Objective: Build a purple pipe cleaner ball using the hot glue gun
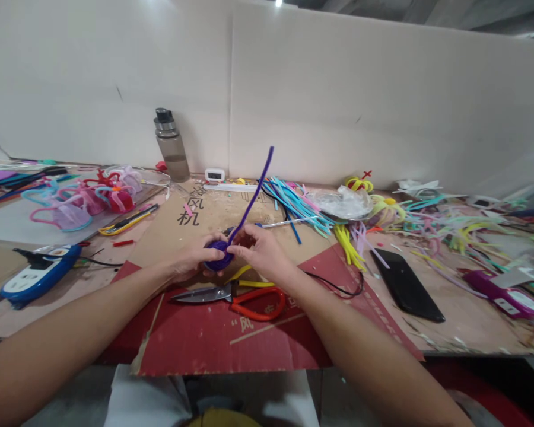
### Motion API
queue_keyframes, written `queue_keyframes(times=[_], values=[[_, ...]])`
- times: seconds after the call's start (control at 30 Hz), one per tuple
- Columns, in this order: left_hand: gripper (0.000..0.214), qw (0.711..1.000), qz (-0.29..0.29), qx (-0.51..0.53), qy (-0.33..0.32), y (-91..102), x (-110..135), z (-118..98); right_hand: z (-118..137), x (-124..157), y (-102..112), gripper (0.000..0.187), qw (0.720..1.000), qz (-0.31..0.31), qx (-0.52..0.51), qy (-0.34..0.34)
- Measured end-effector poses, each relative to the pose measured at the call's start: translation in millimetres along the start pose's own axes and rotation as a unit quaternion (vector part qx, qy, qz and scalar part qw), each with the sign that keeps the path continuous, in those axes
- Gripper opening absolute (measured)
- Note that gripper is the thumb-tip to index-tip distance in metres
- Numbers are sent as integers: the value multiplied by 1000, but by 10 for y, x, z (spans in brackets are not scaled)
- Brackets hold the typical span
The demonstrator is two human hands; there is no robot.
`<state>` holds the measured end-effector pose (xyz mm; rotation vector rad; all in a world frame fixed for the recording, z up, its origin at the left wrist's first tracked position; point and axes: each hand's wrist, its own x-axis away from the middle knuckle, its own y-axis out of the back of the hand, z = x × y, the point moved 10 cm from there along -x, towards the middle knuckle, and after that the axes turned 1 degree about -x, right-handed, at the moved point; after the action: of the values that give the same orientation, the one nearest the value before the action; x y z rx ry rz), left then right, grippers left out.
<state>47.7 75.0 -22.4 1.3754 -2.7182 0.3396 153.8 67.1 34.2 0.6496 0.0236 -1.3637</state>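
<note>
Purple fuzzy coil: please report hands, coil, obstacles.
Left hand holding purple fuzzy coil. Right hand pinching slanting purple fuzzy stem near coil. Metal scissors with red and yellow handles close by.

overhead light [278,3], right edge seemingly blurred

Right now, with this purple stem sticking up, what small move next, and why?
Perhaps bend the purple stem down around the purple bundle: your left hand holds the bundle, your right hand pinches near the stem's base, and its long upper end stands free.
</note>
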Motion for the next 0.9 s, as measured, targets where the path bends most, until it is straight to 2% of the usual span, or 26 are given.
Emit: queue_keyframes(times=[0.1, 0.2, 0.43, 0.6, 0.77, 0.9], values=[[31, 1000, 0, -5, 11, 2, 7, 26, -55, -5, -53, 15, 996, 21, -80, -29], [37, 999, 27, -10, 18, -57, 18, 29, -86, -10, -110, 17, 986, 49, -148, -62], [43, 998, 53, -20, 37, -126, 39, 53, -154, 40, -236, 19, 947, 107, -275, -131], [46, 994, 89, -42, 40, -167, 40, 74, -210, 86, -283, 26, 931, 137, -294, -170], [48, 990, 120, -62, 46, -187, 43, 109, -203, 87, -301, 33, 930, 158, -286, -170], [49, 989, 120, -68, 45, -169, 34, 125, -203, 90, -295, 35, 933, 149, -273, -179]])
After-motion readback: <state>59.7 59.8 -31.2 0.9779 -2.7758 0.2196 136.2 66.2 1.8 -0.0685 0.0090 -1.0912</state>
